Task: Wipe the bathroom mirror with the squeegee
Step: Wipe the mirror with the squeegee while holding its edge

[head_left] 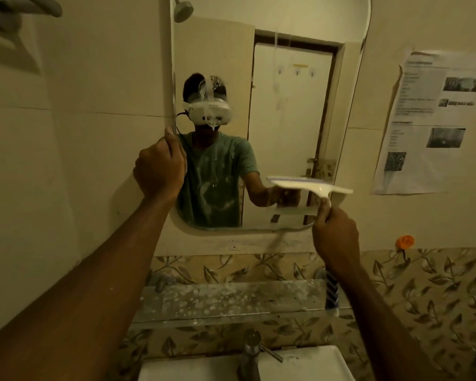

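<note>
1. Cream bathroom tiles surround the mirror (286, 105), with a leaf-patterned tile band below it, a glass shelf (231, 301) under that, and a basin (313, 364) with a tap (249, 353) at the bottom of the view.
2. At the mirror's lower right corner, the right hand (335, 235) is closed around the handle of the squeegee (311, 185), fingers wrapped and pressed together, the handle rising out of the top of the fist.
3. From that grip the blade runs leftward, roughly level, across the mirror's lower right part; I cannot tell whether its edge is touching the glass or held just off it.
4. At the mirror's left edge, about mid-height, the left hand (160, 169) is curled around the rim with the thumb on top, apparently steadying the mirror.
5. White foam streaks (209, 89) and drips lie on the glass left of centre, above and to the left of the squeegee, so much of the wiping seems not yet done.
6. The squeegee looks like light, stiff plastic with a softer wiping edge; I judge the handle low down, where the fist is, to be the right hold, as it lets the wrist tilt the blade flat.
7. Wet foam on the blade probably makes things slippery, so a firm grip seems wise.
8. The mirror is rigid but breakable and hangs on the wall; even, moderate pressure should suit it, with the rim held.
</note>
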`<control>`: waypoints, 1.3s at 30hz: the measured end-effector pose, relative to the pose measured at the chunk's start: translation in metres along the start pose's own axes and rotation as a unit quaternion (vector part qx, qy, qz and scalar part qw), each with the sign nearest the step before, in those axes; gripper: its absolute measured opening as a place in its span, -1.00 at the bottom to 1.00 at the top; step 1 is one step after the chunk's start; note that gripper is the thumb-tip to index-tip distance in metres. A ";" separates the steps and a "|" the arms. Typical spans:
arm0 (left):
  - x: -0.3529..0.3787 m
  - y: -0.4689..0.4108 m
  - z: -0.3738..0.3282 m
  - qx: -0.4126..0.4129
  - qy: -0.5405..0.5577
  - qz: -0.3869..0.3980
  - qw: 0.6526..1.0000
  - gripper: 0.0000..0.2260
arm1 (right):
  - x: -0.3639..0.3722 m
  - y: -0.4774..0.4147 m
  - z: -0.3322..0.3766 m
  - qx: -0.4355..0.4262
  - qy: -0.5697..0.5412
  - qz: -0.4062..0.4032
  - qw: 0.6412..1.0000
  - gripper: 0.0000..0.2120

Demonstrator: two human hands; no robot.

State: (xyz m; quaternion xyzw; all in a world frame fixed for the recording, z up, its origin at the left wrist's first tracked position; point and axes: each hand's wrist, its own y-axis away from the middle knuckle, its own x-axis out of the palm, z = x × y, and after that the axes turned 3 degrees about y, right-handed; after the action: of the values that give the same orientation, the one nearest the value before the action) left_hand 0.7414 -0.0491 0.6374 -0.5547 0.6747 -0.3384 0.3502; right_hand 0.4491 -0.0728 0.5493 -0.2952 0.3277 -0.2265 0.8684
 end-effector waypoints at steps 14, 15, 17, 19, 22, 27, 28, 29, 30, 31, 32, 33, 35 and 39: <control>-0.002 0.001 0.005 0.013 0.012 0.005 1.000 -0.54 | -0.001 0.000 0.018 0.020 -0.013 -0.023 0.999 -0.60; 0.000 0.001 0.005 0.014 0.015 0.003 1.000 -0.54 | 0.005 0.007 0.012 0.028 -0.010 -0.014 0.999 -0.60; 0.001 0.001 0.006 0.017 0.018 0.000 1.000 -0.54 | 0.021 0.034 -0.002 0.034 0.002 0.003 0.999 -0.57; 0.001 0.001 0.006 0.019 0.015 0.003 1.000 -0.54 | 0.035 0.061 -0.012 0.038 0.016 0.017 0.999 -0.57; 0.000 0.002 0.005 0.015 0.020 0.014 1.000 -0.54 | 0.045 0.080 -0.023 0.048 0.037 0.038 0.997 -0.58; -0.010 -0.007 0.007 0.029 0.028 0.054 0.998 -0.50 | 0.036 0.089 -0.025 0.069 0.009 0.070 0.995 -0.58; -0.014 -0.013 0.007 0.034 0.019 0.075 0.996 -0.49 | 0.031 0.088 -0.021 0.070 -0.001 0.063 0.996 -0.60; -0.016 -0.018 0.008 0.040 0.011 0.096 0.995 -0.47 | 0.025 0.085 -0.016 0.066 -0.008 0.054 0.996 -0.60; -0.018 -0.024 0.008 0.045 0.004 0.113 0.993 -0.47 | 0.020 0.078 -0.010 0.055 -0.012 0.043 0.997 -0.60; -0.020 -0.030 0.008 0.051 -0.004 0.124 0.991 -0.47 | 0.014 0.070 -0.002 0.042 -0.013 0.033 0.999 -0.59; -0.021 -0.035 0.007 0.059 -0.008 0.127 0.990 -0.49 | 0.007 0.058 0.009 0.028 -0.013 0.024 0.999 -0.58; -0.022 -0.040 0.006 0.067 -0.008 0.123 0.990 -0.50 | -0.001 0.045 0.021 0.016 -0.014 0.018 1.000 -0.57; -0.025 -0.051 -0.001 0.074 0.009 0.104 0.992 -0.50 | -0.018 0.016 0.049 -0.012 -0.028 0.011 0.999 -0.55; -0.031 -0.081 -0.033 0.065 0.062 0.053 0.995 -0.52 | -0.046 -0.046 0.102 -0.077 -0.052 -0.019 0.995 -0.54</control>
State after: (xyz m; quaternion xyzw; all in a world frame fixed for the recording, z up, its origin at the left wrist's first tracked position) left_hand 0.7591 -0.0288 0.7264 -0.4721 0.6999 -0.3966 0.3604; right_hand 0.4802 -0.0418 0.6626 -0.3789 0.2924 -0.2017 0.8546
